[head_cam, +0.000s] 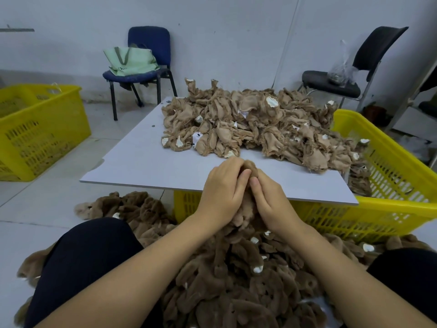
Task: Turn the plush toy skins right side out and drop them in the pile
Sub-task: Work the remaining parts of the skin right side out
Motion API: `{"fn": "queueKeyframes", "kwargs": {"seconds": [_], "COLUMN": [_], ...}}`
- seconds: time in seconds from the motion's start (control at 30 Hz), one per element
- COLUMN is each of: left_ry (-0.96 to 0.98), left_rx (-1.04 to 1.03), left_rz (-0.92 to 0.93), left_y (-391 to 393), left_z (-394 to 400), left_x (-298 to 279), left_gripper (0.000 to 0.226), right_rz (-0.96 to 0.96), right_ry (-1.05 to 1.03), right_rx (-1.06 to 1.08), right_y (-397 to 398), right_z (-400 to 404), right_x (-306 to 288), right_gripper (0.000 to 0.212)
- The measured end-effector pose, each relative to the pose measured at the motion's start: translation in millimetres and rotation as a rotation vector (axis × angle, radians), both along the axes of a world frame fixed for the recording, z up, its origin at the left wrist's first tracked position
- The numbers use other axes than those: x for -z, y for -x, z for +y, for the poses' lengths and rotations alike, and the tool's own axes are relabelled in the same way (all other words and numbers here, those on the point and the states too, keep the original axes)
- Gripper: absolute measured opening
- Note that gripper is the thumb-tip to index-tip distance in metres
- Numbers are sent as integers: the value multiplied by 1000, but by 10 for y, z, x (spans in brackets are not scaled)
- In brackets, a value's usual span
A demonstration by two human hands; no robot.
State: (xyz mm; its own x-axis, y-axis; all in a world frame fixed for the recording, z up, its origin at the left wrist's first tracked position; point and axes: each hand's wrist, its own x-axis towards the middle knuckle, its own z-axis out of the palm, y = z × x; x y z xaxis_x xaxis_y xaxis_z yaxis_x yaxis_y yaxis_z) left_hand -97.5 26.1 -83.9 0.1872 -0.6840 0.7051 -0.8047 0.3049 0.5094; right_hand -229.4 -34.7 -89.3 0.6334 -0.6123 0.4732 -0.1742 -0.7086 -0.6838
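My left hand [223, 190] and my right hand [272, 200] grip one brown plush skin [247, 209] between them, just above the near edge of the white board [146, 162]. Fingers of both hands curl round its furry top, which pokes out at the fingertips. A heap of inside-out tan skins [248, 124] lies on the far half of the board. Below my hands, between my knees, spreads the pile of furry brown right-side-out skins [236, 280].
The board rests on a yellow crate [390, 204] that holds more skins at its right side. Another yellow crate [35, 129] stands on the floor at left. A blue chair [146, 74] with a green bag and a black chair [343, 84] stand by the wall.
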Motion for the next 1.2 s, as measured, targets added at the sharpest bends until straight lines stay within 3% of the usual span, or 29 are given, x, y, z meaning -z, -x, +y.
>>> {"fn": "queueKeyframes", "kwargs": {"seconds": [0.1, 0.27, 0.37, 0.5, 0.6, 0.73, 0.87, 0.93, 1.07, 1.2], "left_ry": [1, 66, 80, 36, -26, -60, -76, -76, -87, -290], "left_rx": [20, 58, 35, 20, -12, -20, 19, 55, 155, 353], "left_rz": [-50, 181, 303, 325, 318, 267, 294, 316, 466, 388], "left_y": [-69, -47, 39, 77, 133, 143, 103, 106, -30, -275], "left_z": [22, -7, -27, -40, 3, 44, 51, 63, 25, -10], "left_x": [-51, -108, -102, -2, 160, 245, 222, 236, 107, -29], "left_gripper": [26, 23, 33, 35, 32, 34, 26, 23, 22, 24], "right_rz": [-70, -152, -194, -249, -140, -16, -149, -204, 39, 91], "right_ry": [36, 118, 4, -182, -209, -143, 54, 120, 249, 315], "right_rx": [55, 110, 57, 34, 61, 68, 175, 292, 266, 253], "right_y": [-64, -148, -160, -135, -106, -77, -81, -80, -78, -92], "right_z": [47, 61, 46, 0, 29, 53, 156, 179, 131, 105], "right_x": [6, -193, -297, -219, -38, 119, 84, 67, 52, 94], "right_gripper": [38, 27, 28, 37, 42, 41, 20, 24, 26, 23]}}
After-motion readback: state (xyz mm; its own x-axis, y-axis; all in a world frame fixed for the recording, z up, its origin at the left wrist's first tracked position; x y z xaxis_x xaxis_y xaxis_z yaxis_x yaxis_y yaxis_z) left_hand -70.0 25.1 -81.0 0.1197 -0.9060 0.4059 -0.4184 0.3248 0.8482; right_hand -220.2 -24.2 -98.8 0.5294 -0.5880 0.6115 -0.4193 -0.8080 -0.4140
